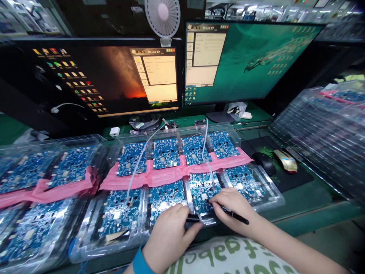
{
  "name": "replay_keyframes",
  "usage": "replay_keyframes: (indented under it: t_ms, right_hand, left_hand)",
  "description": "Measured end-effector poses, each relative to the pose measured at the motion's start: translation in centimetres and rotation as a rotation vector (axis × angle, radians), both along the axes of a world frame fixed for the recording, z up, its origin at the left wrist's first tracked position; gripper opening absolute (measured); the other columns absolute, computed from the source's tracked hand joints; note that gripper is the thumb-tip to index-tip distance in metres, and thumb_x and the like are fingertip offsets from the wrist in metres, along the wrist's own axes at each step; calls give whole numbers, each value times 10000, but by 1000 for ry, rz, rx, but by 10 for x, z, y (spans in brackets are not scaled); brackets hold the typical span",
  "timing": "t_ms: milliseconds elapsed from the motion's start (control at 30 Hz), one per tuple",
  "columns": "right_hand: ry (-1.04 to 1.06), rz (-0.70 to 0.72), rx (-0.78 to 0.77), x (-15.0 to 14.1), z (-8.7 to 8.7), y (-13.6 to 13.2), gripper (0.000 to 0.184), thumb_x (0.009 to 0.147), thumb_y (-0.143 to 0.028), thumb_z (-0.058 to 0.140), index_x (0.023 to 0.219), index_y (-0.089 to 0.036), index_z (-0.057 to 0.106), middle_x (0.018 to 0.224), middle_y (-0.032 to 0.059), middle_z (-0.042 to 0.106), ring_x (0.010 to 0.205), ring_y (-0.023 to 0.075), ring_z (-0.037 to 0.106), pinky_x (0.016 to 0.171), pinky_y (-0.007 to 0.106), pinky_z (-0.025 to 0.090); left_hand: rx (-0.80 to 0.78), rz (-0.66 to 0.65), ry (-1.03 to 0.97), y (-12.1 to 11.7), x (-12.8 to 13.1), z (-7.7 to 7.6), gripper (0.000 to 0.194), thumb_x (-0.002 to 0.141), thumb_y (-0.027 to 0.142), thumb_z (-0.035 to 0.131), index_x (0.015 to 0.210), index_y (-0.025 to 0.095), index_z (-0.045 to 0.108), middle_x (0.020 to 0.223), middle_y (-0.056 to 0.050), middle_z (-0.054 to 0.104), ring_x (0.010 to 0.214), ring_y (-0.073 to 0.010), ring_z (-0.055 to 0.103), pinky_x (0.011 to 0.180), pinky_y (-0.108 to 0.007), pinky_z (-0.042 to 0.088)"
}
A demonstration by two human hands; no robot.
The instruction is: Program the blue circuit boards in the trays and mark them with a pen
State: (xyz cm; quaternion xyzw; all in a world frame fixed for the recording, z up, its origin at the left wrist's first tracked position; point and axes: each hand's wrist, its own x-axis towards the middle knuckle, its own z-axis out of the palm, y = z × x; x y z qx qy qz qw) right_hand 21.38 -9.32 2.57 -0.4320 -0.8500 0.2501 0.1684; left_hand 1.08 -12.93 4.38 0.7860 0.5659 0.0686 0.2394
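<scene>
Took the pink strip (pixel 165 177), laid across the middle of a clear tray (pixel 276 192), as landmark. Saw the right hand (pixel 232 207) on the near side of the pink strip, right of its middle, grasping a slim black pen (pixel 238 217) between thumb and fingers, front end angled down to a blue circuit board (pixel 198 190). Located this board just on the near side of the pink strip, third from left in its row. Could not tell actual contact of pen with board. Saw the left hand (pixel 169 234) also on the near side of the pink strip, thumb and fingers curled around a dark cylindrical item (pixel 193 218), partly hidden by the grip. Counted four boards on each side of the pink strip. Traced one white cable (pixel 138 161) over the left part of the pink strip to the leftmost near-side board (pixel 121 207), and a second cable (pixel 205 139) over the right part toward the board under the pen. Left of the pink strip, noted more blue boards with another pink band (pixel 61 190). Beyond it, recorded two lit monitors, left (pixel 114 82) and right (pixel 251 53), and a white fan (pixel 163 13). Right of it, found a dark mouse (pixel 264 163), a gold mouse (pixel 286 160) and, farther off, stacked clear trays (pixel 313 129).
</scene>
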Motion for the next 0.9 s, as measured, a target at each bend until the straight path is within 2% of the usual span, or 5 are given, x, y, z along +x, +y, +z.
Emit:
replay_keyframes:
  t_ms: [100,267,500,667,900]
  right_hand:
    - [-52,39,2,0,1,2,178,788,-182,397,805,-187,575,721,15,593,684,126,514,681,280,326]
    - [18,-96,39,4,10,1,204,796,-209,395,765,-185,595,693,28,592,672,138,519,670,288,340]
    - [662,-324,-577,4,14,-10,305,829,-377,374,813,-172,599,646,27,582,673,156,543,673,299,402]
    - [808,-350,-666,-2,6,-13,313,820,-400,388,790,-164,592,636,30,568,665,158,538,671,298,401]
    - [800,-191,-744,-17,10,-12,324,816,-432,404,860,-170,588,684,17,549,662,142,542,683,294,424]
  left_hand:
    - [-11,6,-9,0,0,1,187,767,360,496,755,174,514,765,-30,560,732,-194,526,623,-305,403]
    - [-8,49,-42,-2,-1,1,180,777,353,484,788,177,520,787,-36,555,770,-207,528,663,-331,419]
    - [40,167,-216,-2,0,3,180,836,300,374,900,188,499,852,-42,542,819,-185,521,720,-332,417]
    - [56,223,-292,-6,0,7,179,837,293,369,900,186,497,858,-44,541,810,-172,520,707,-305,425]
    - [75,140,-306,-7,5,10,167,813,286,401,895,189,510,834,-49,576,772,-179,542,677,-292,433]
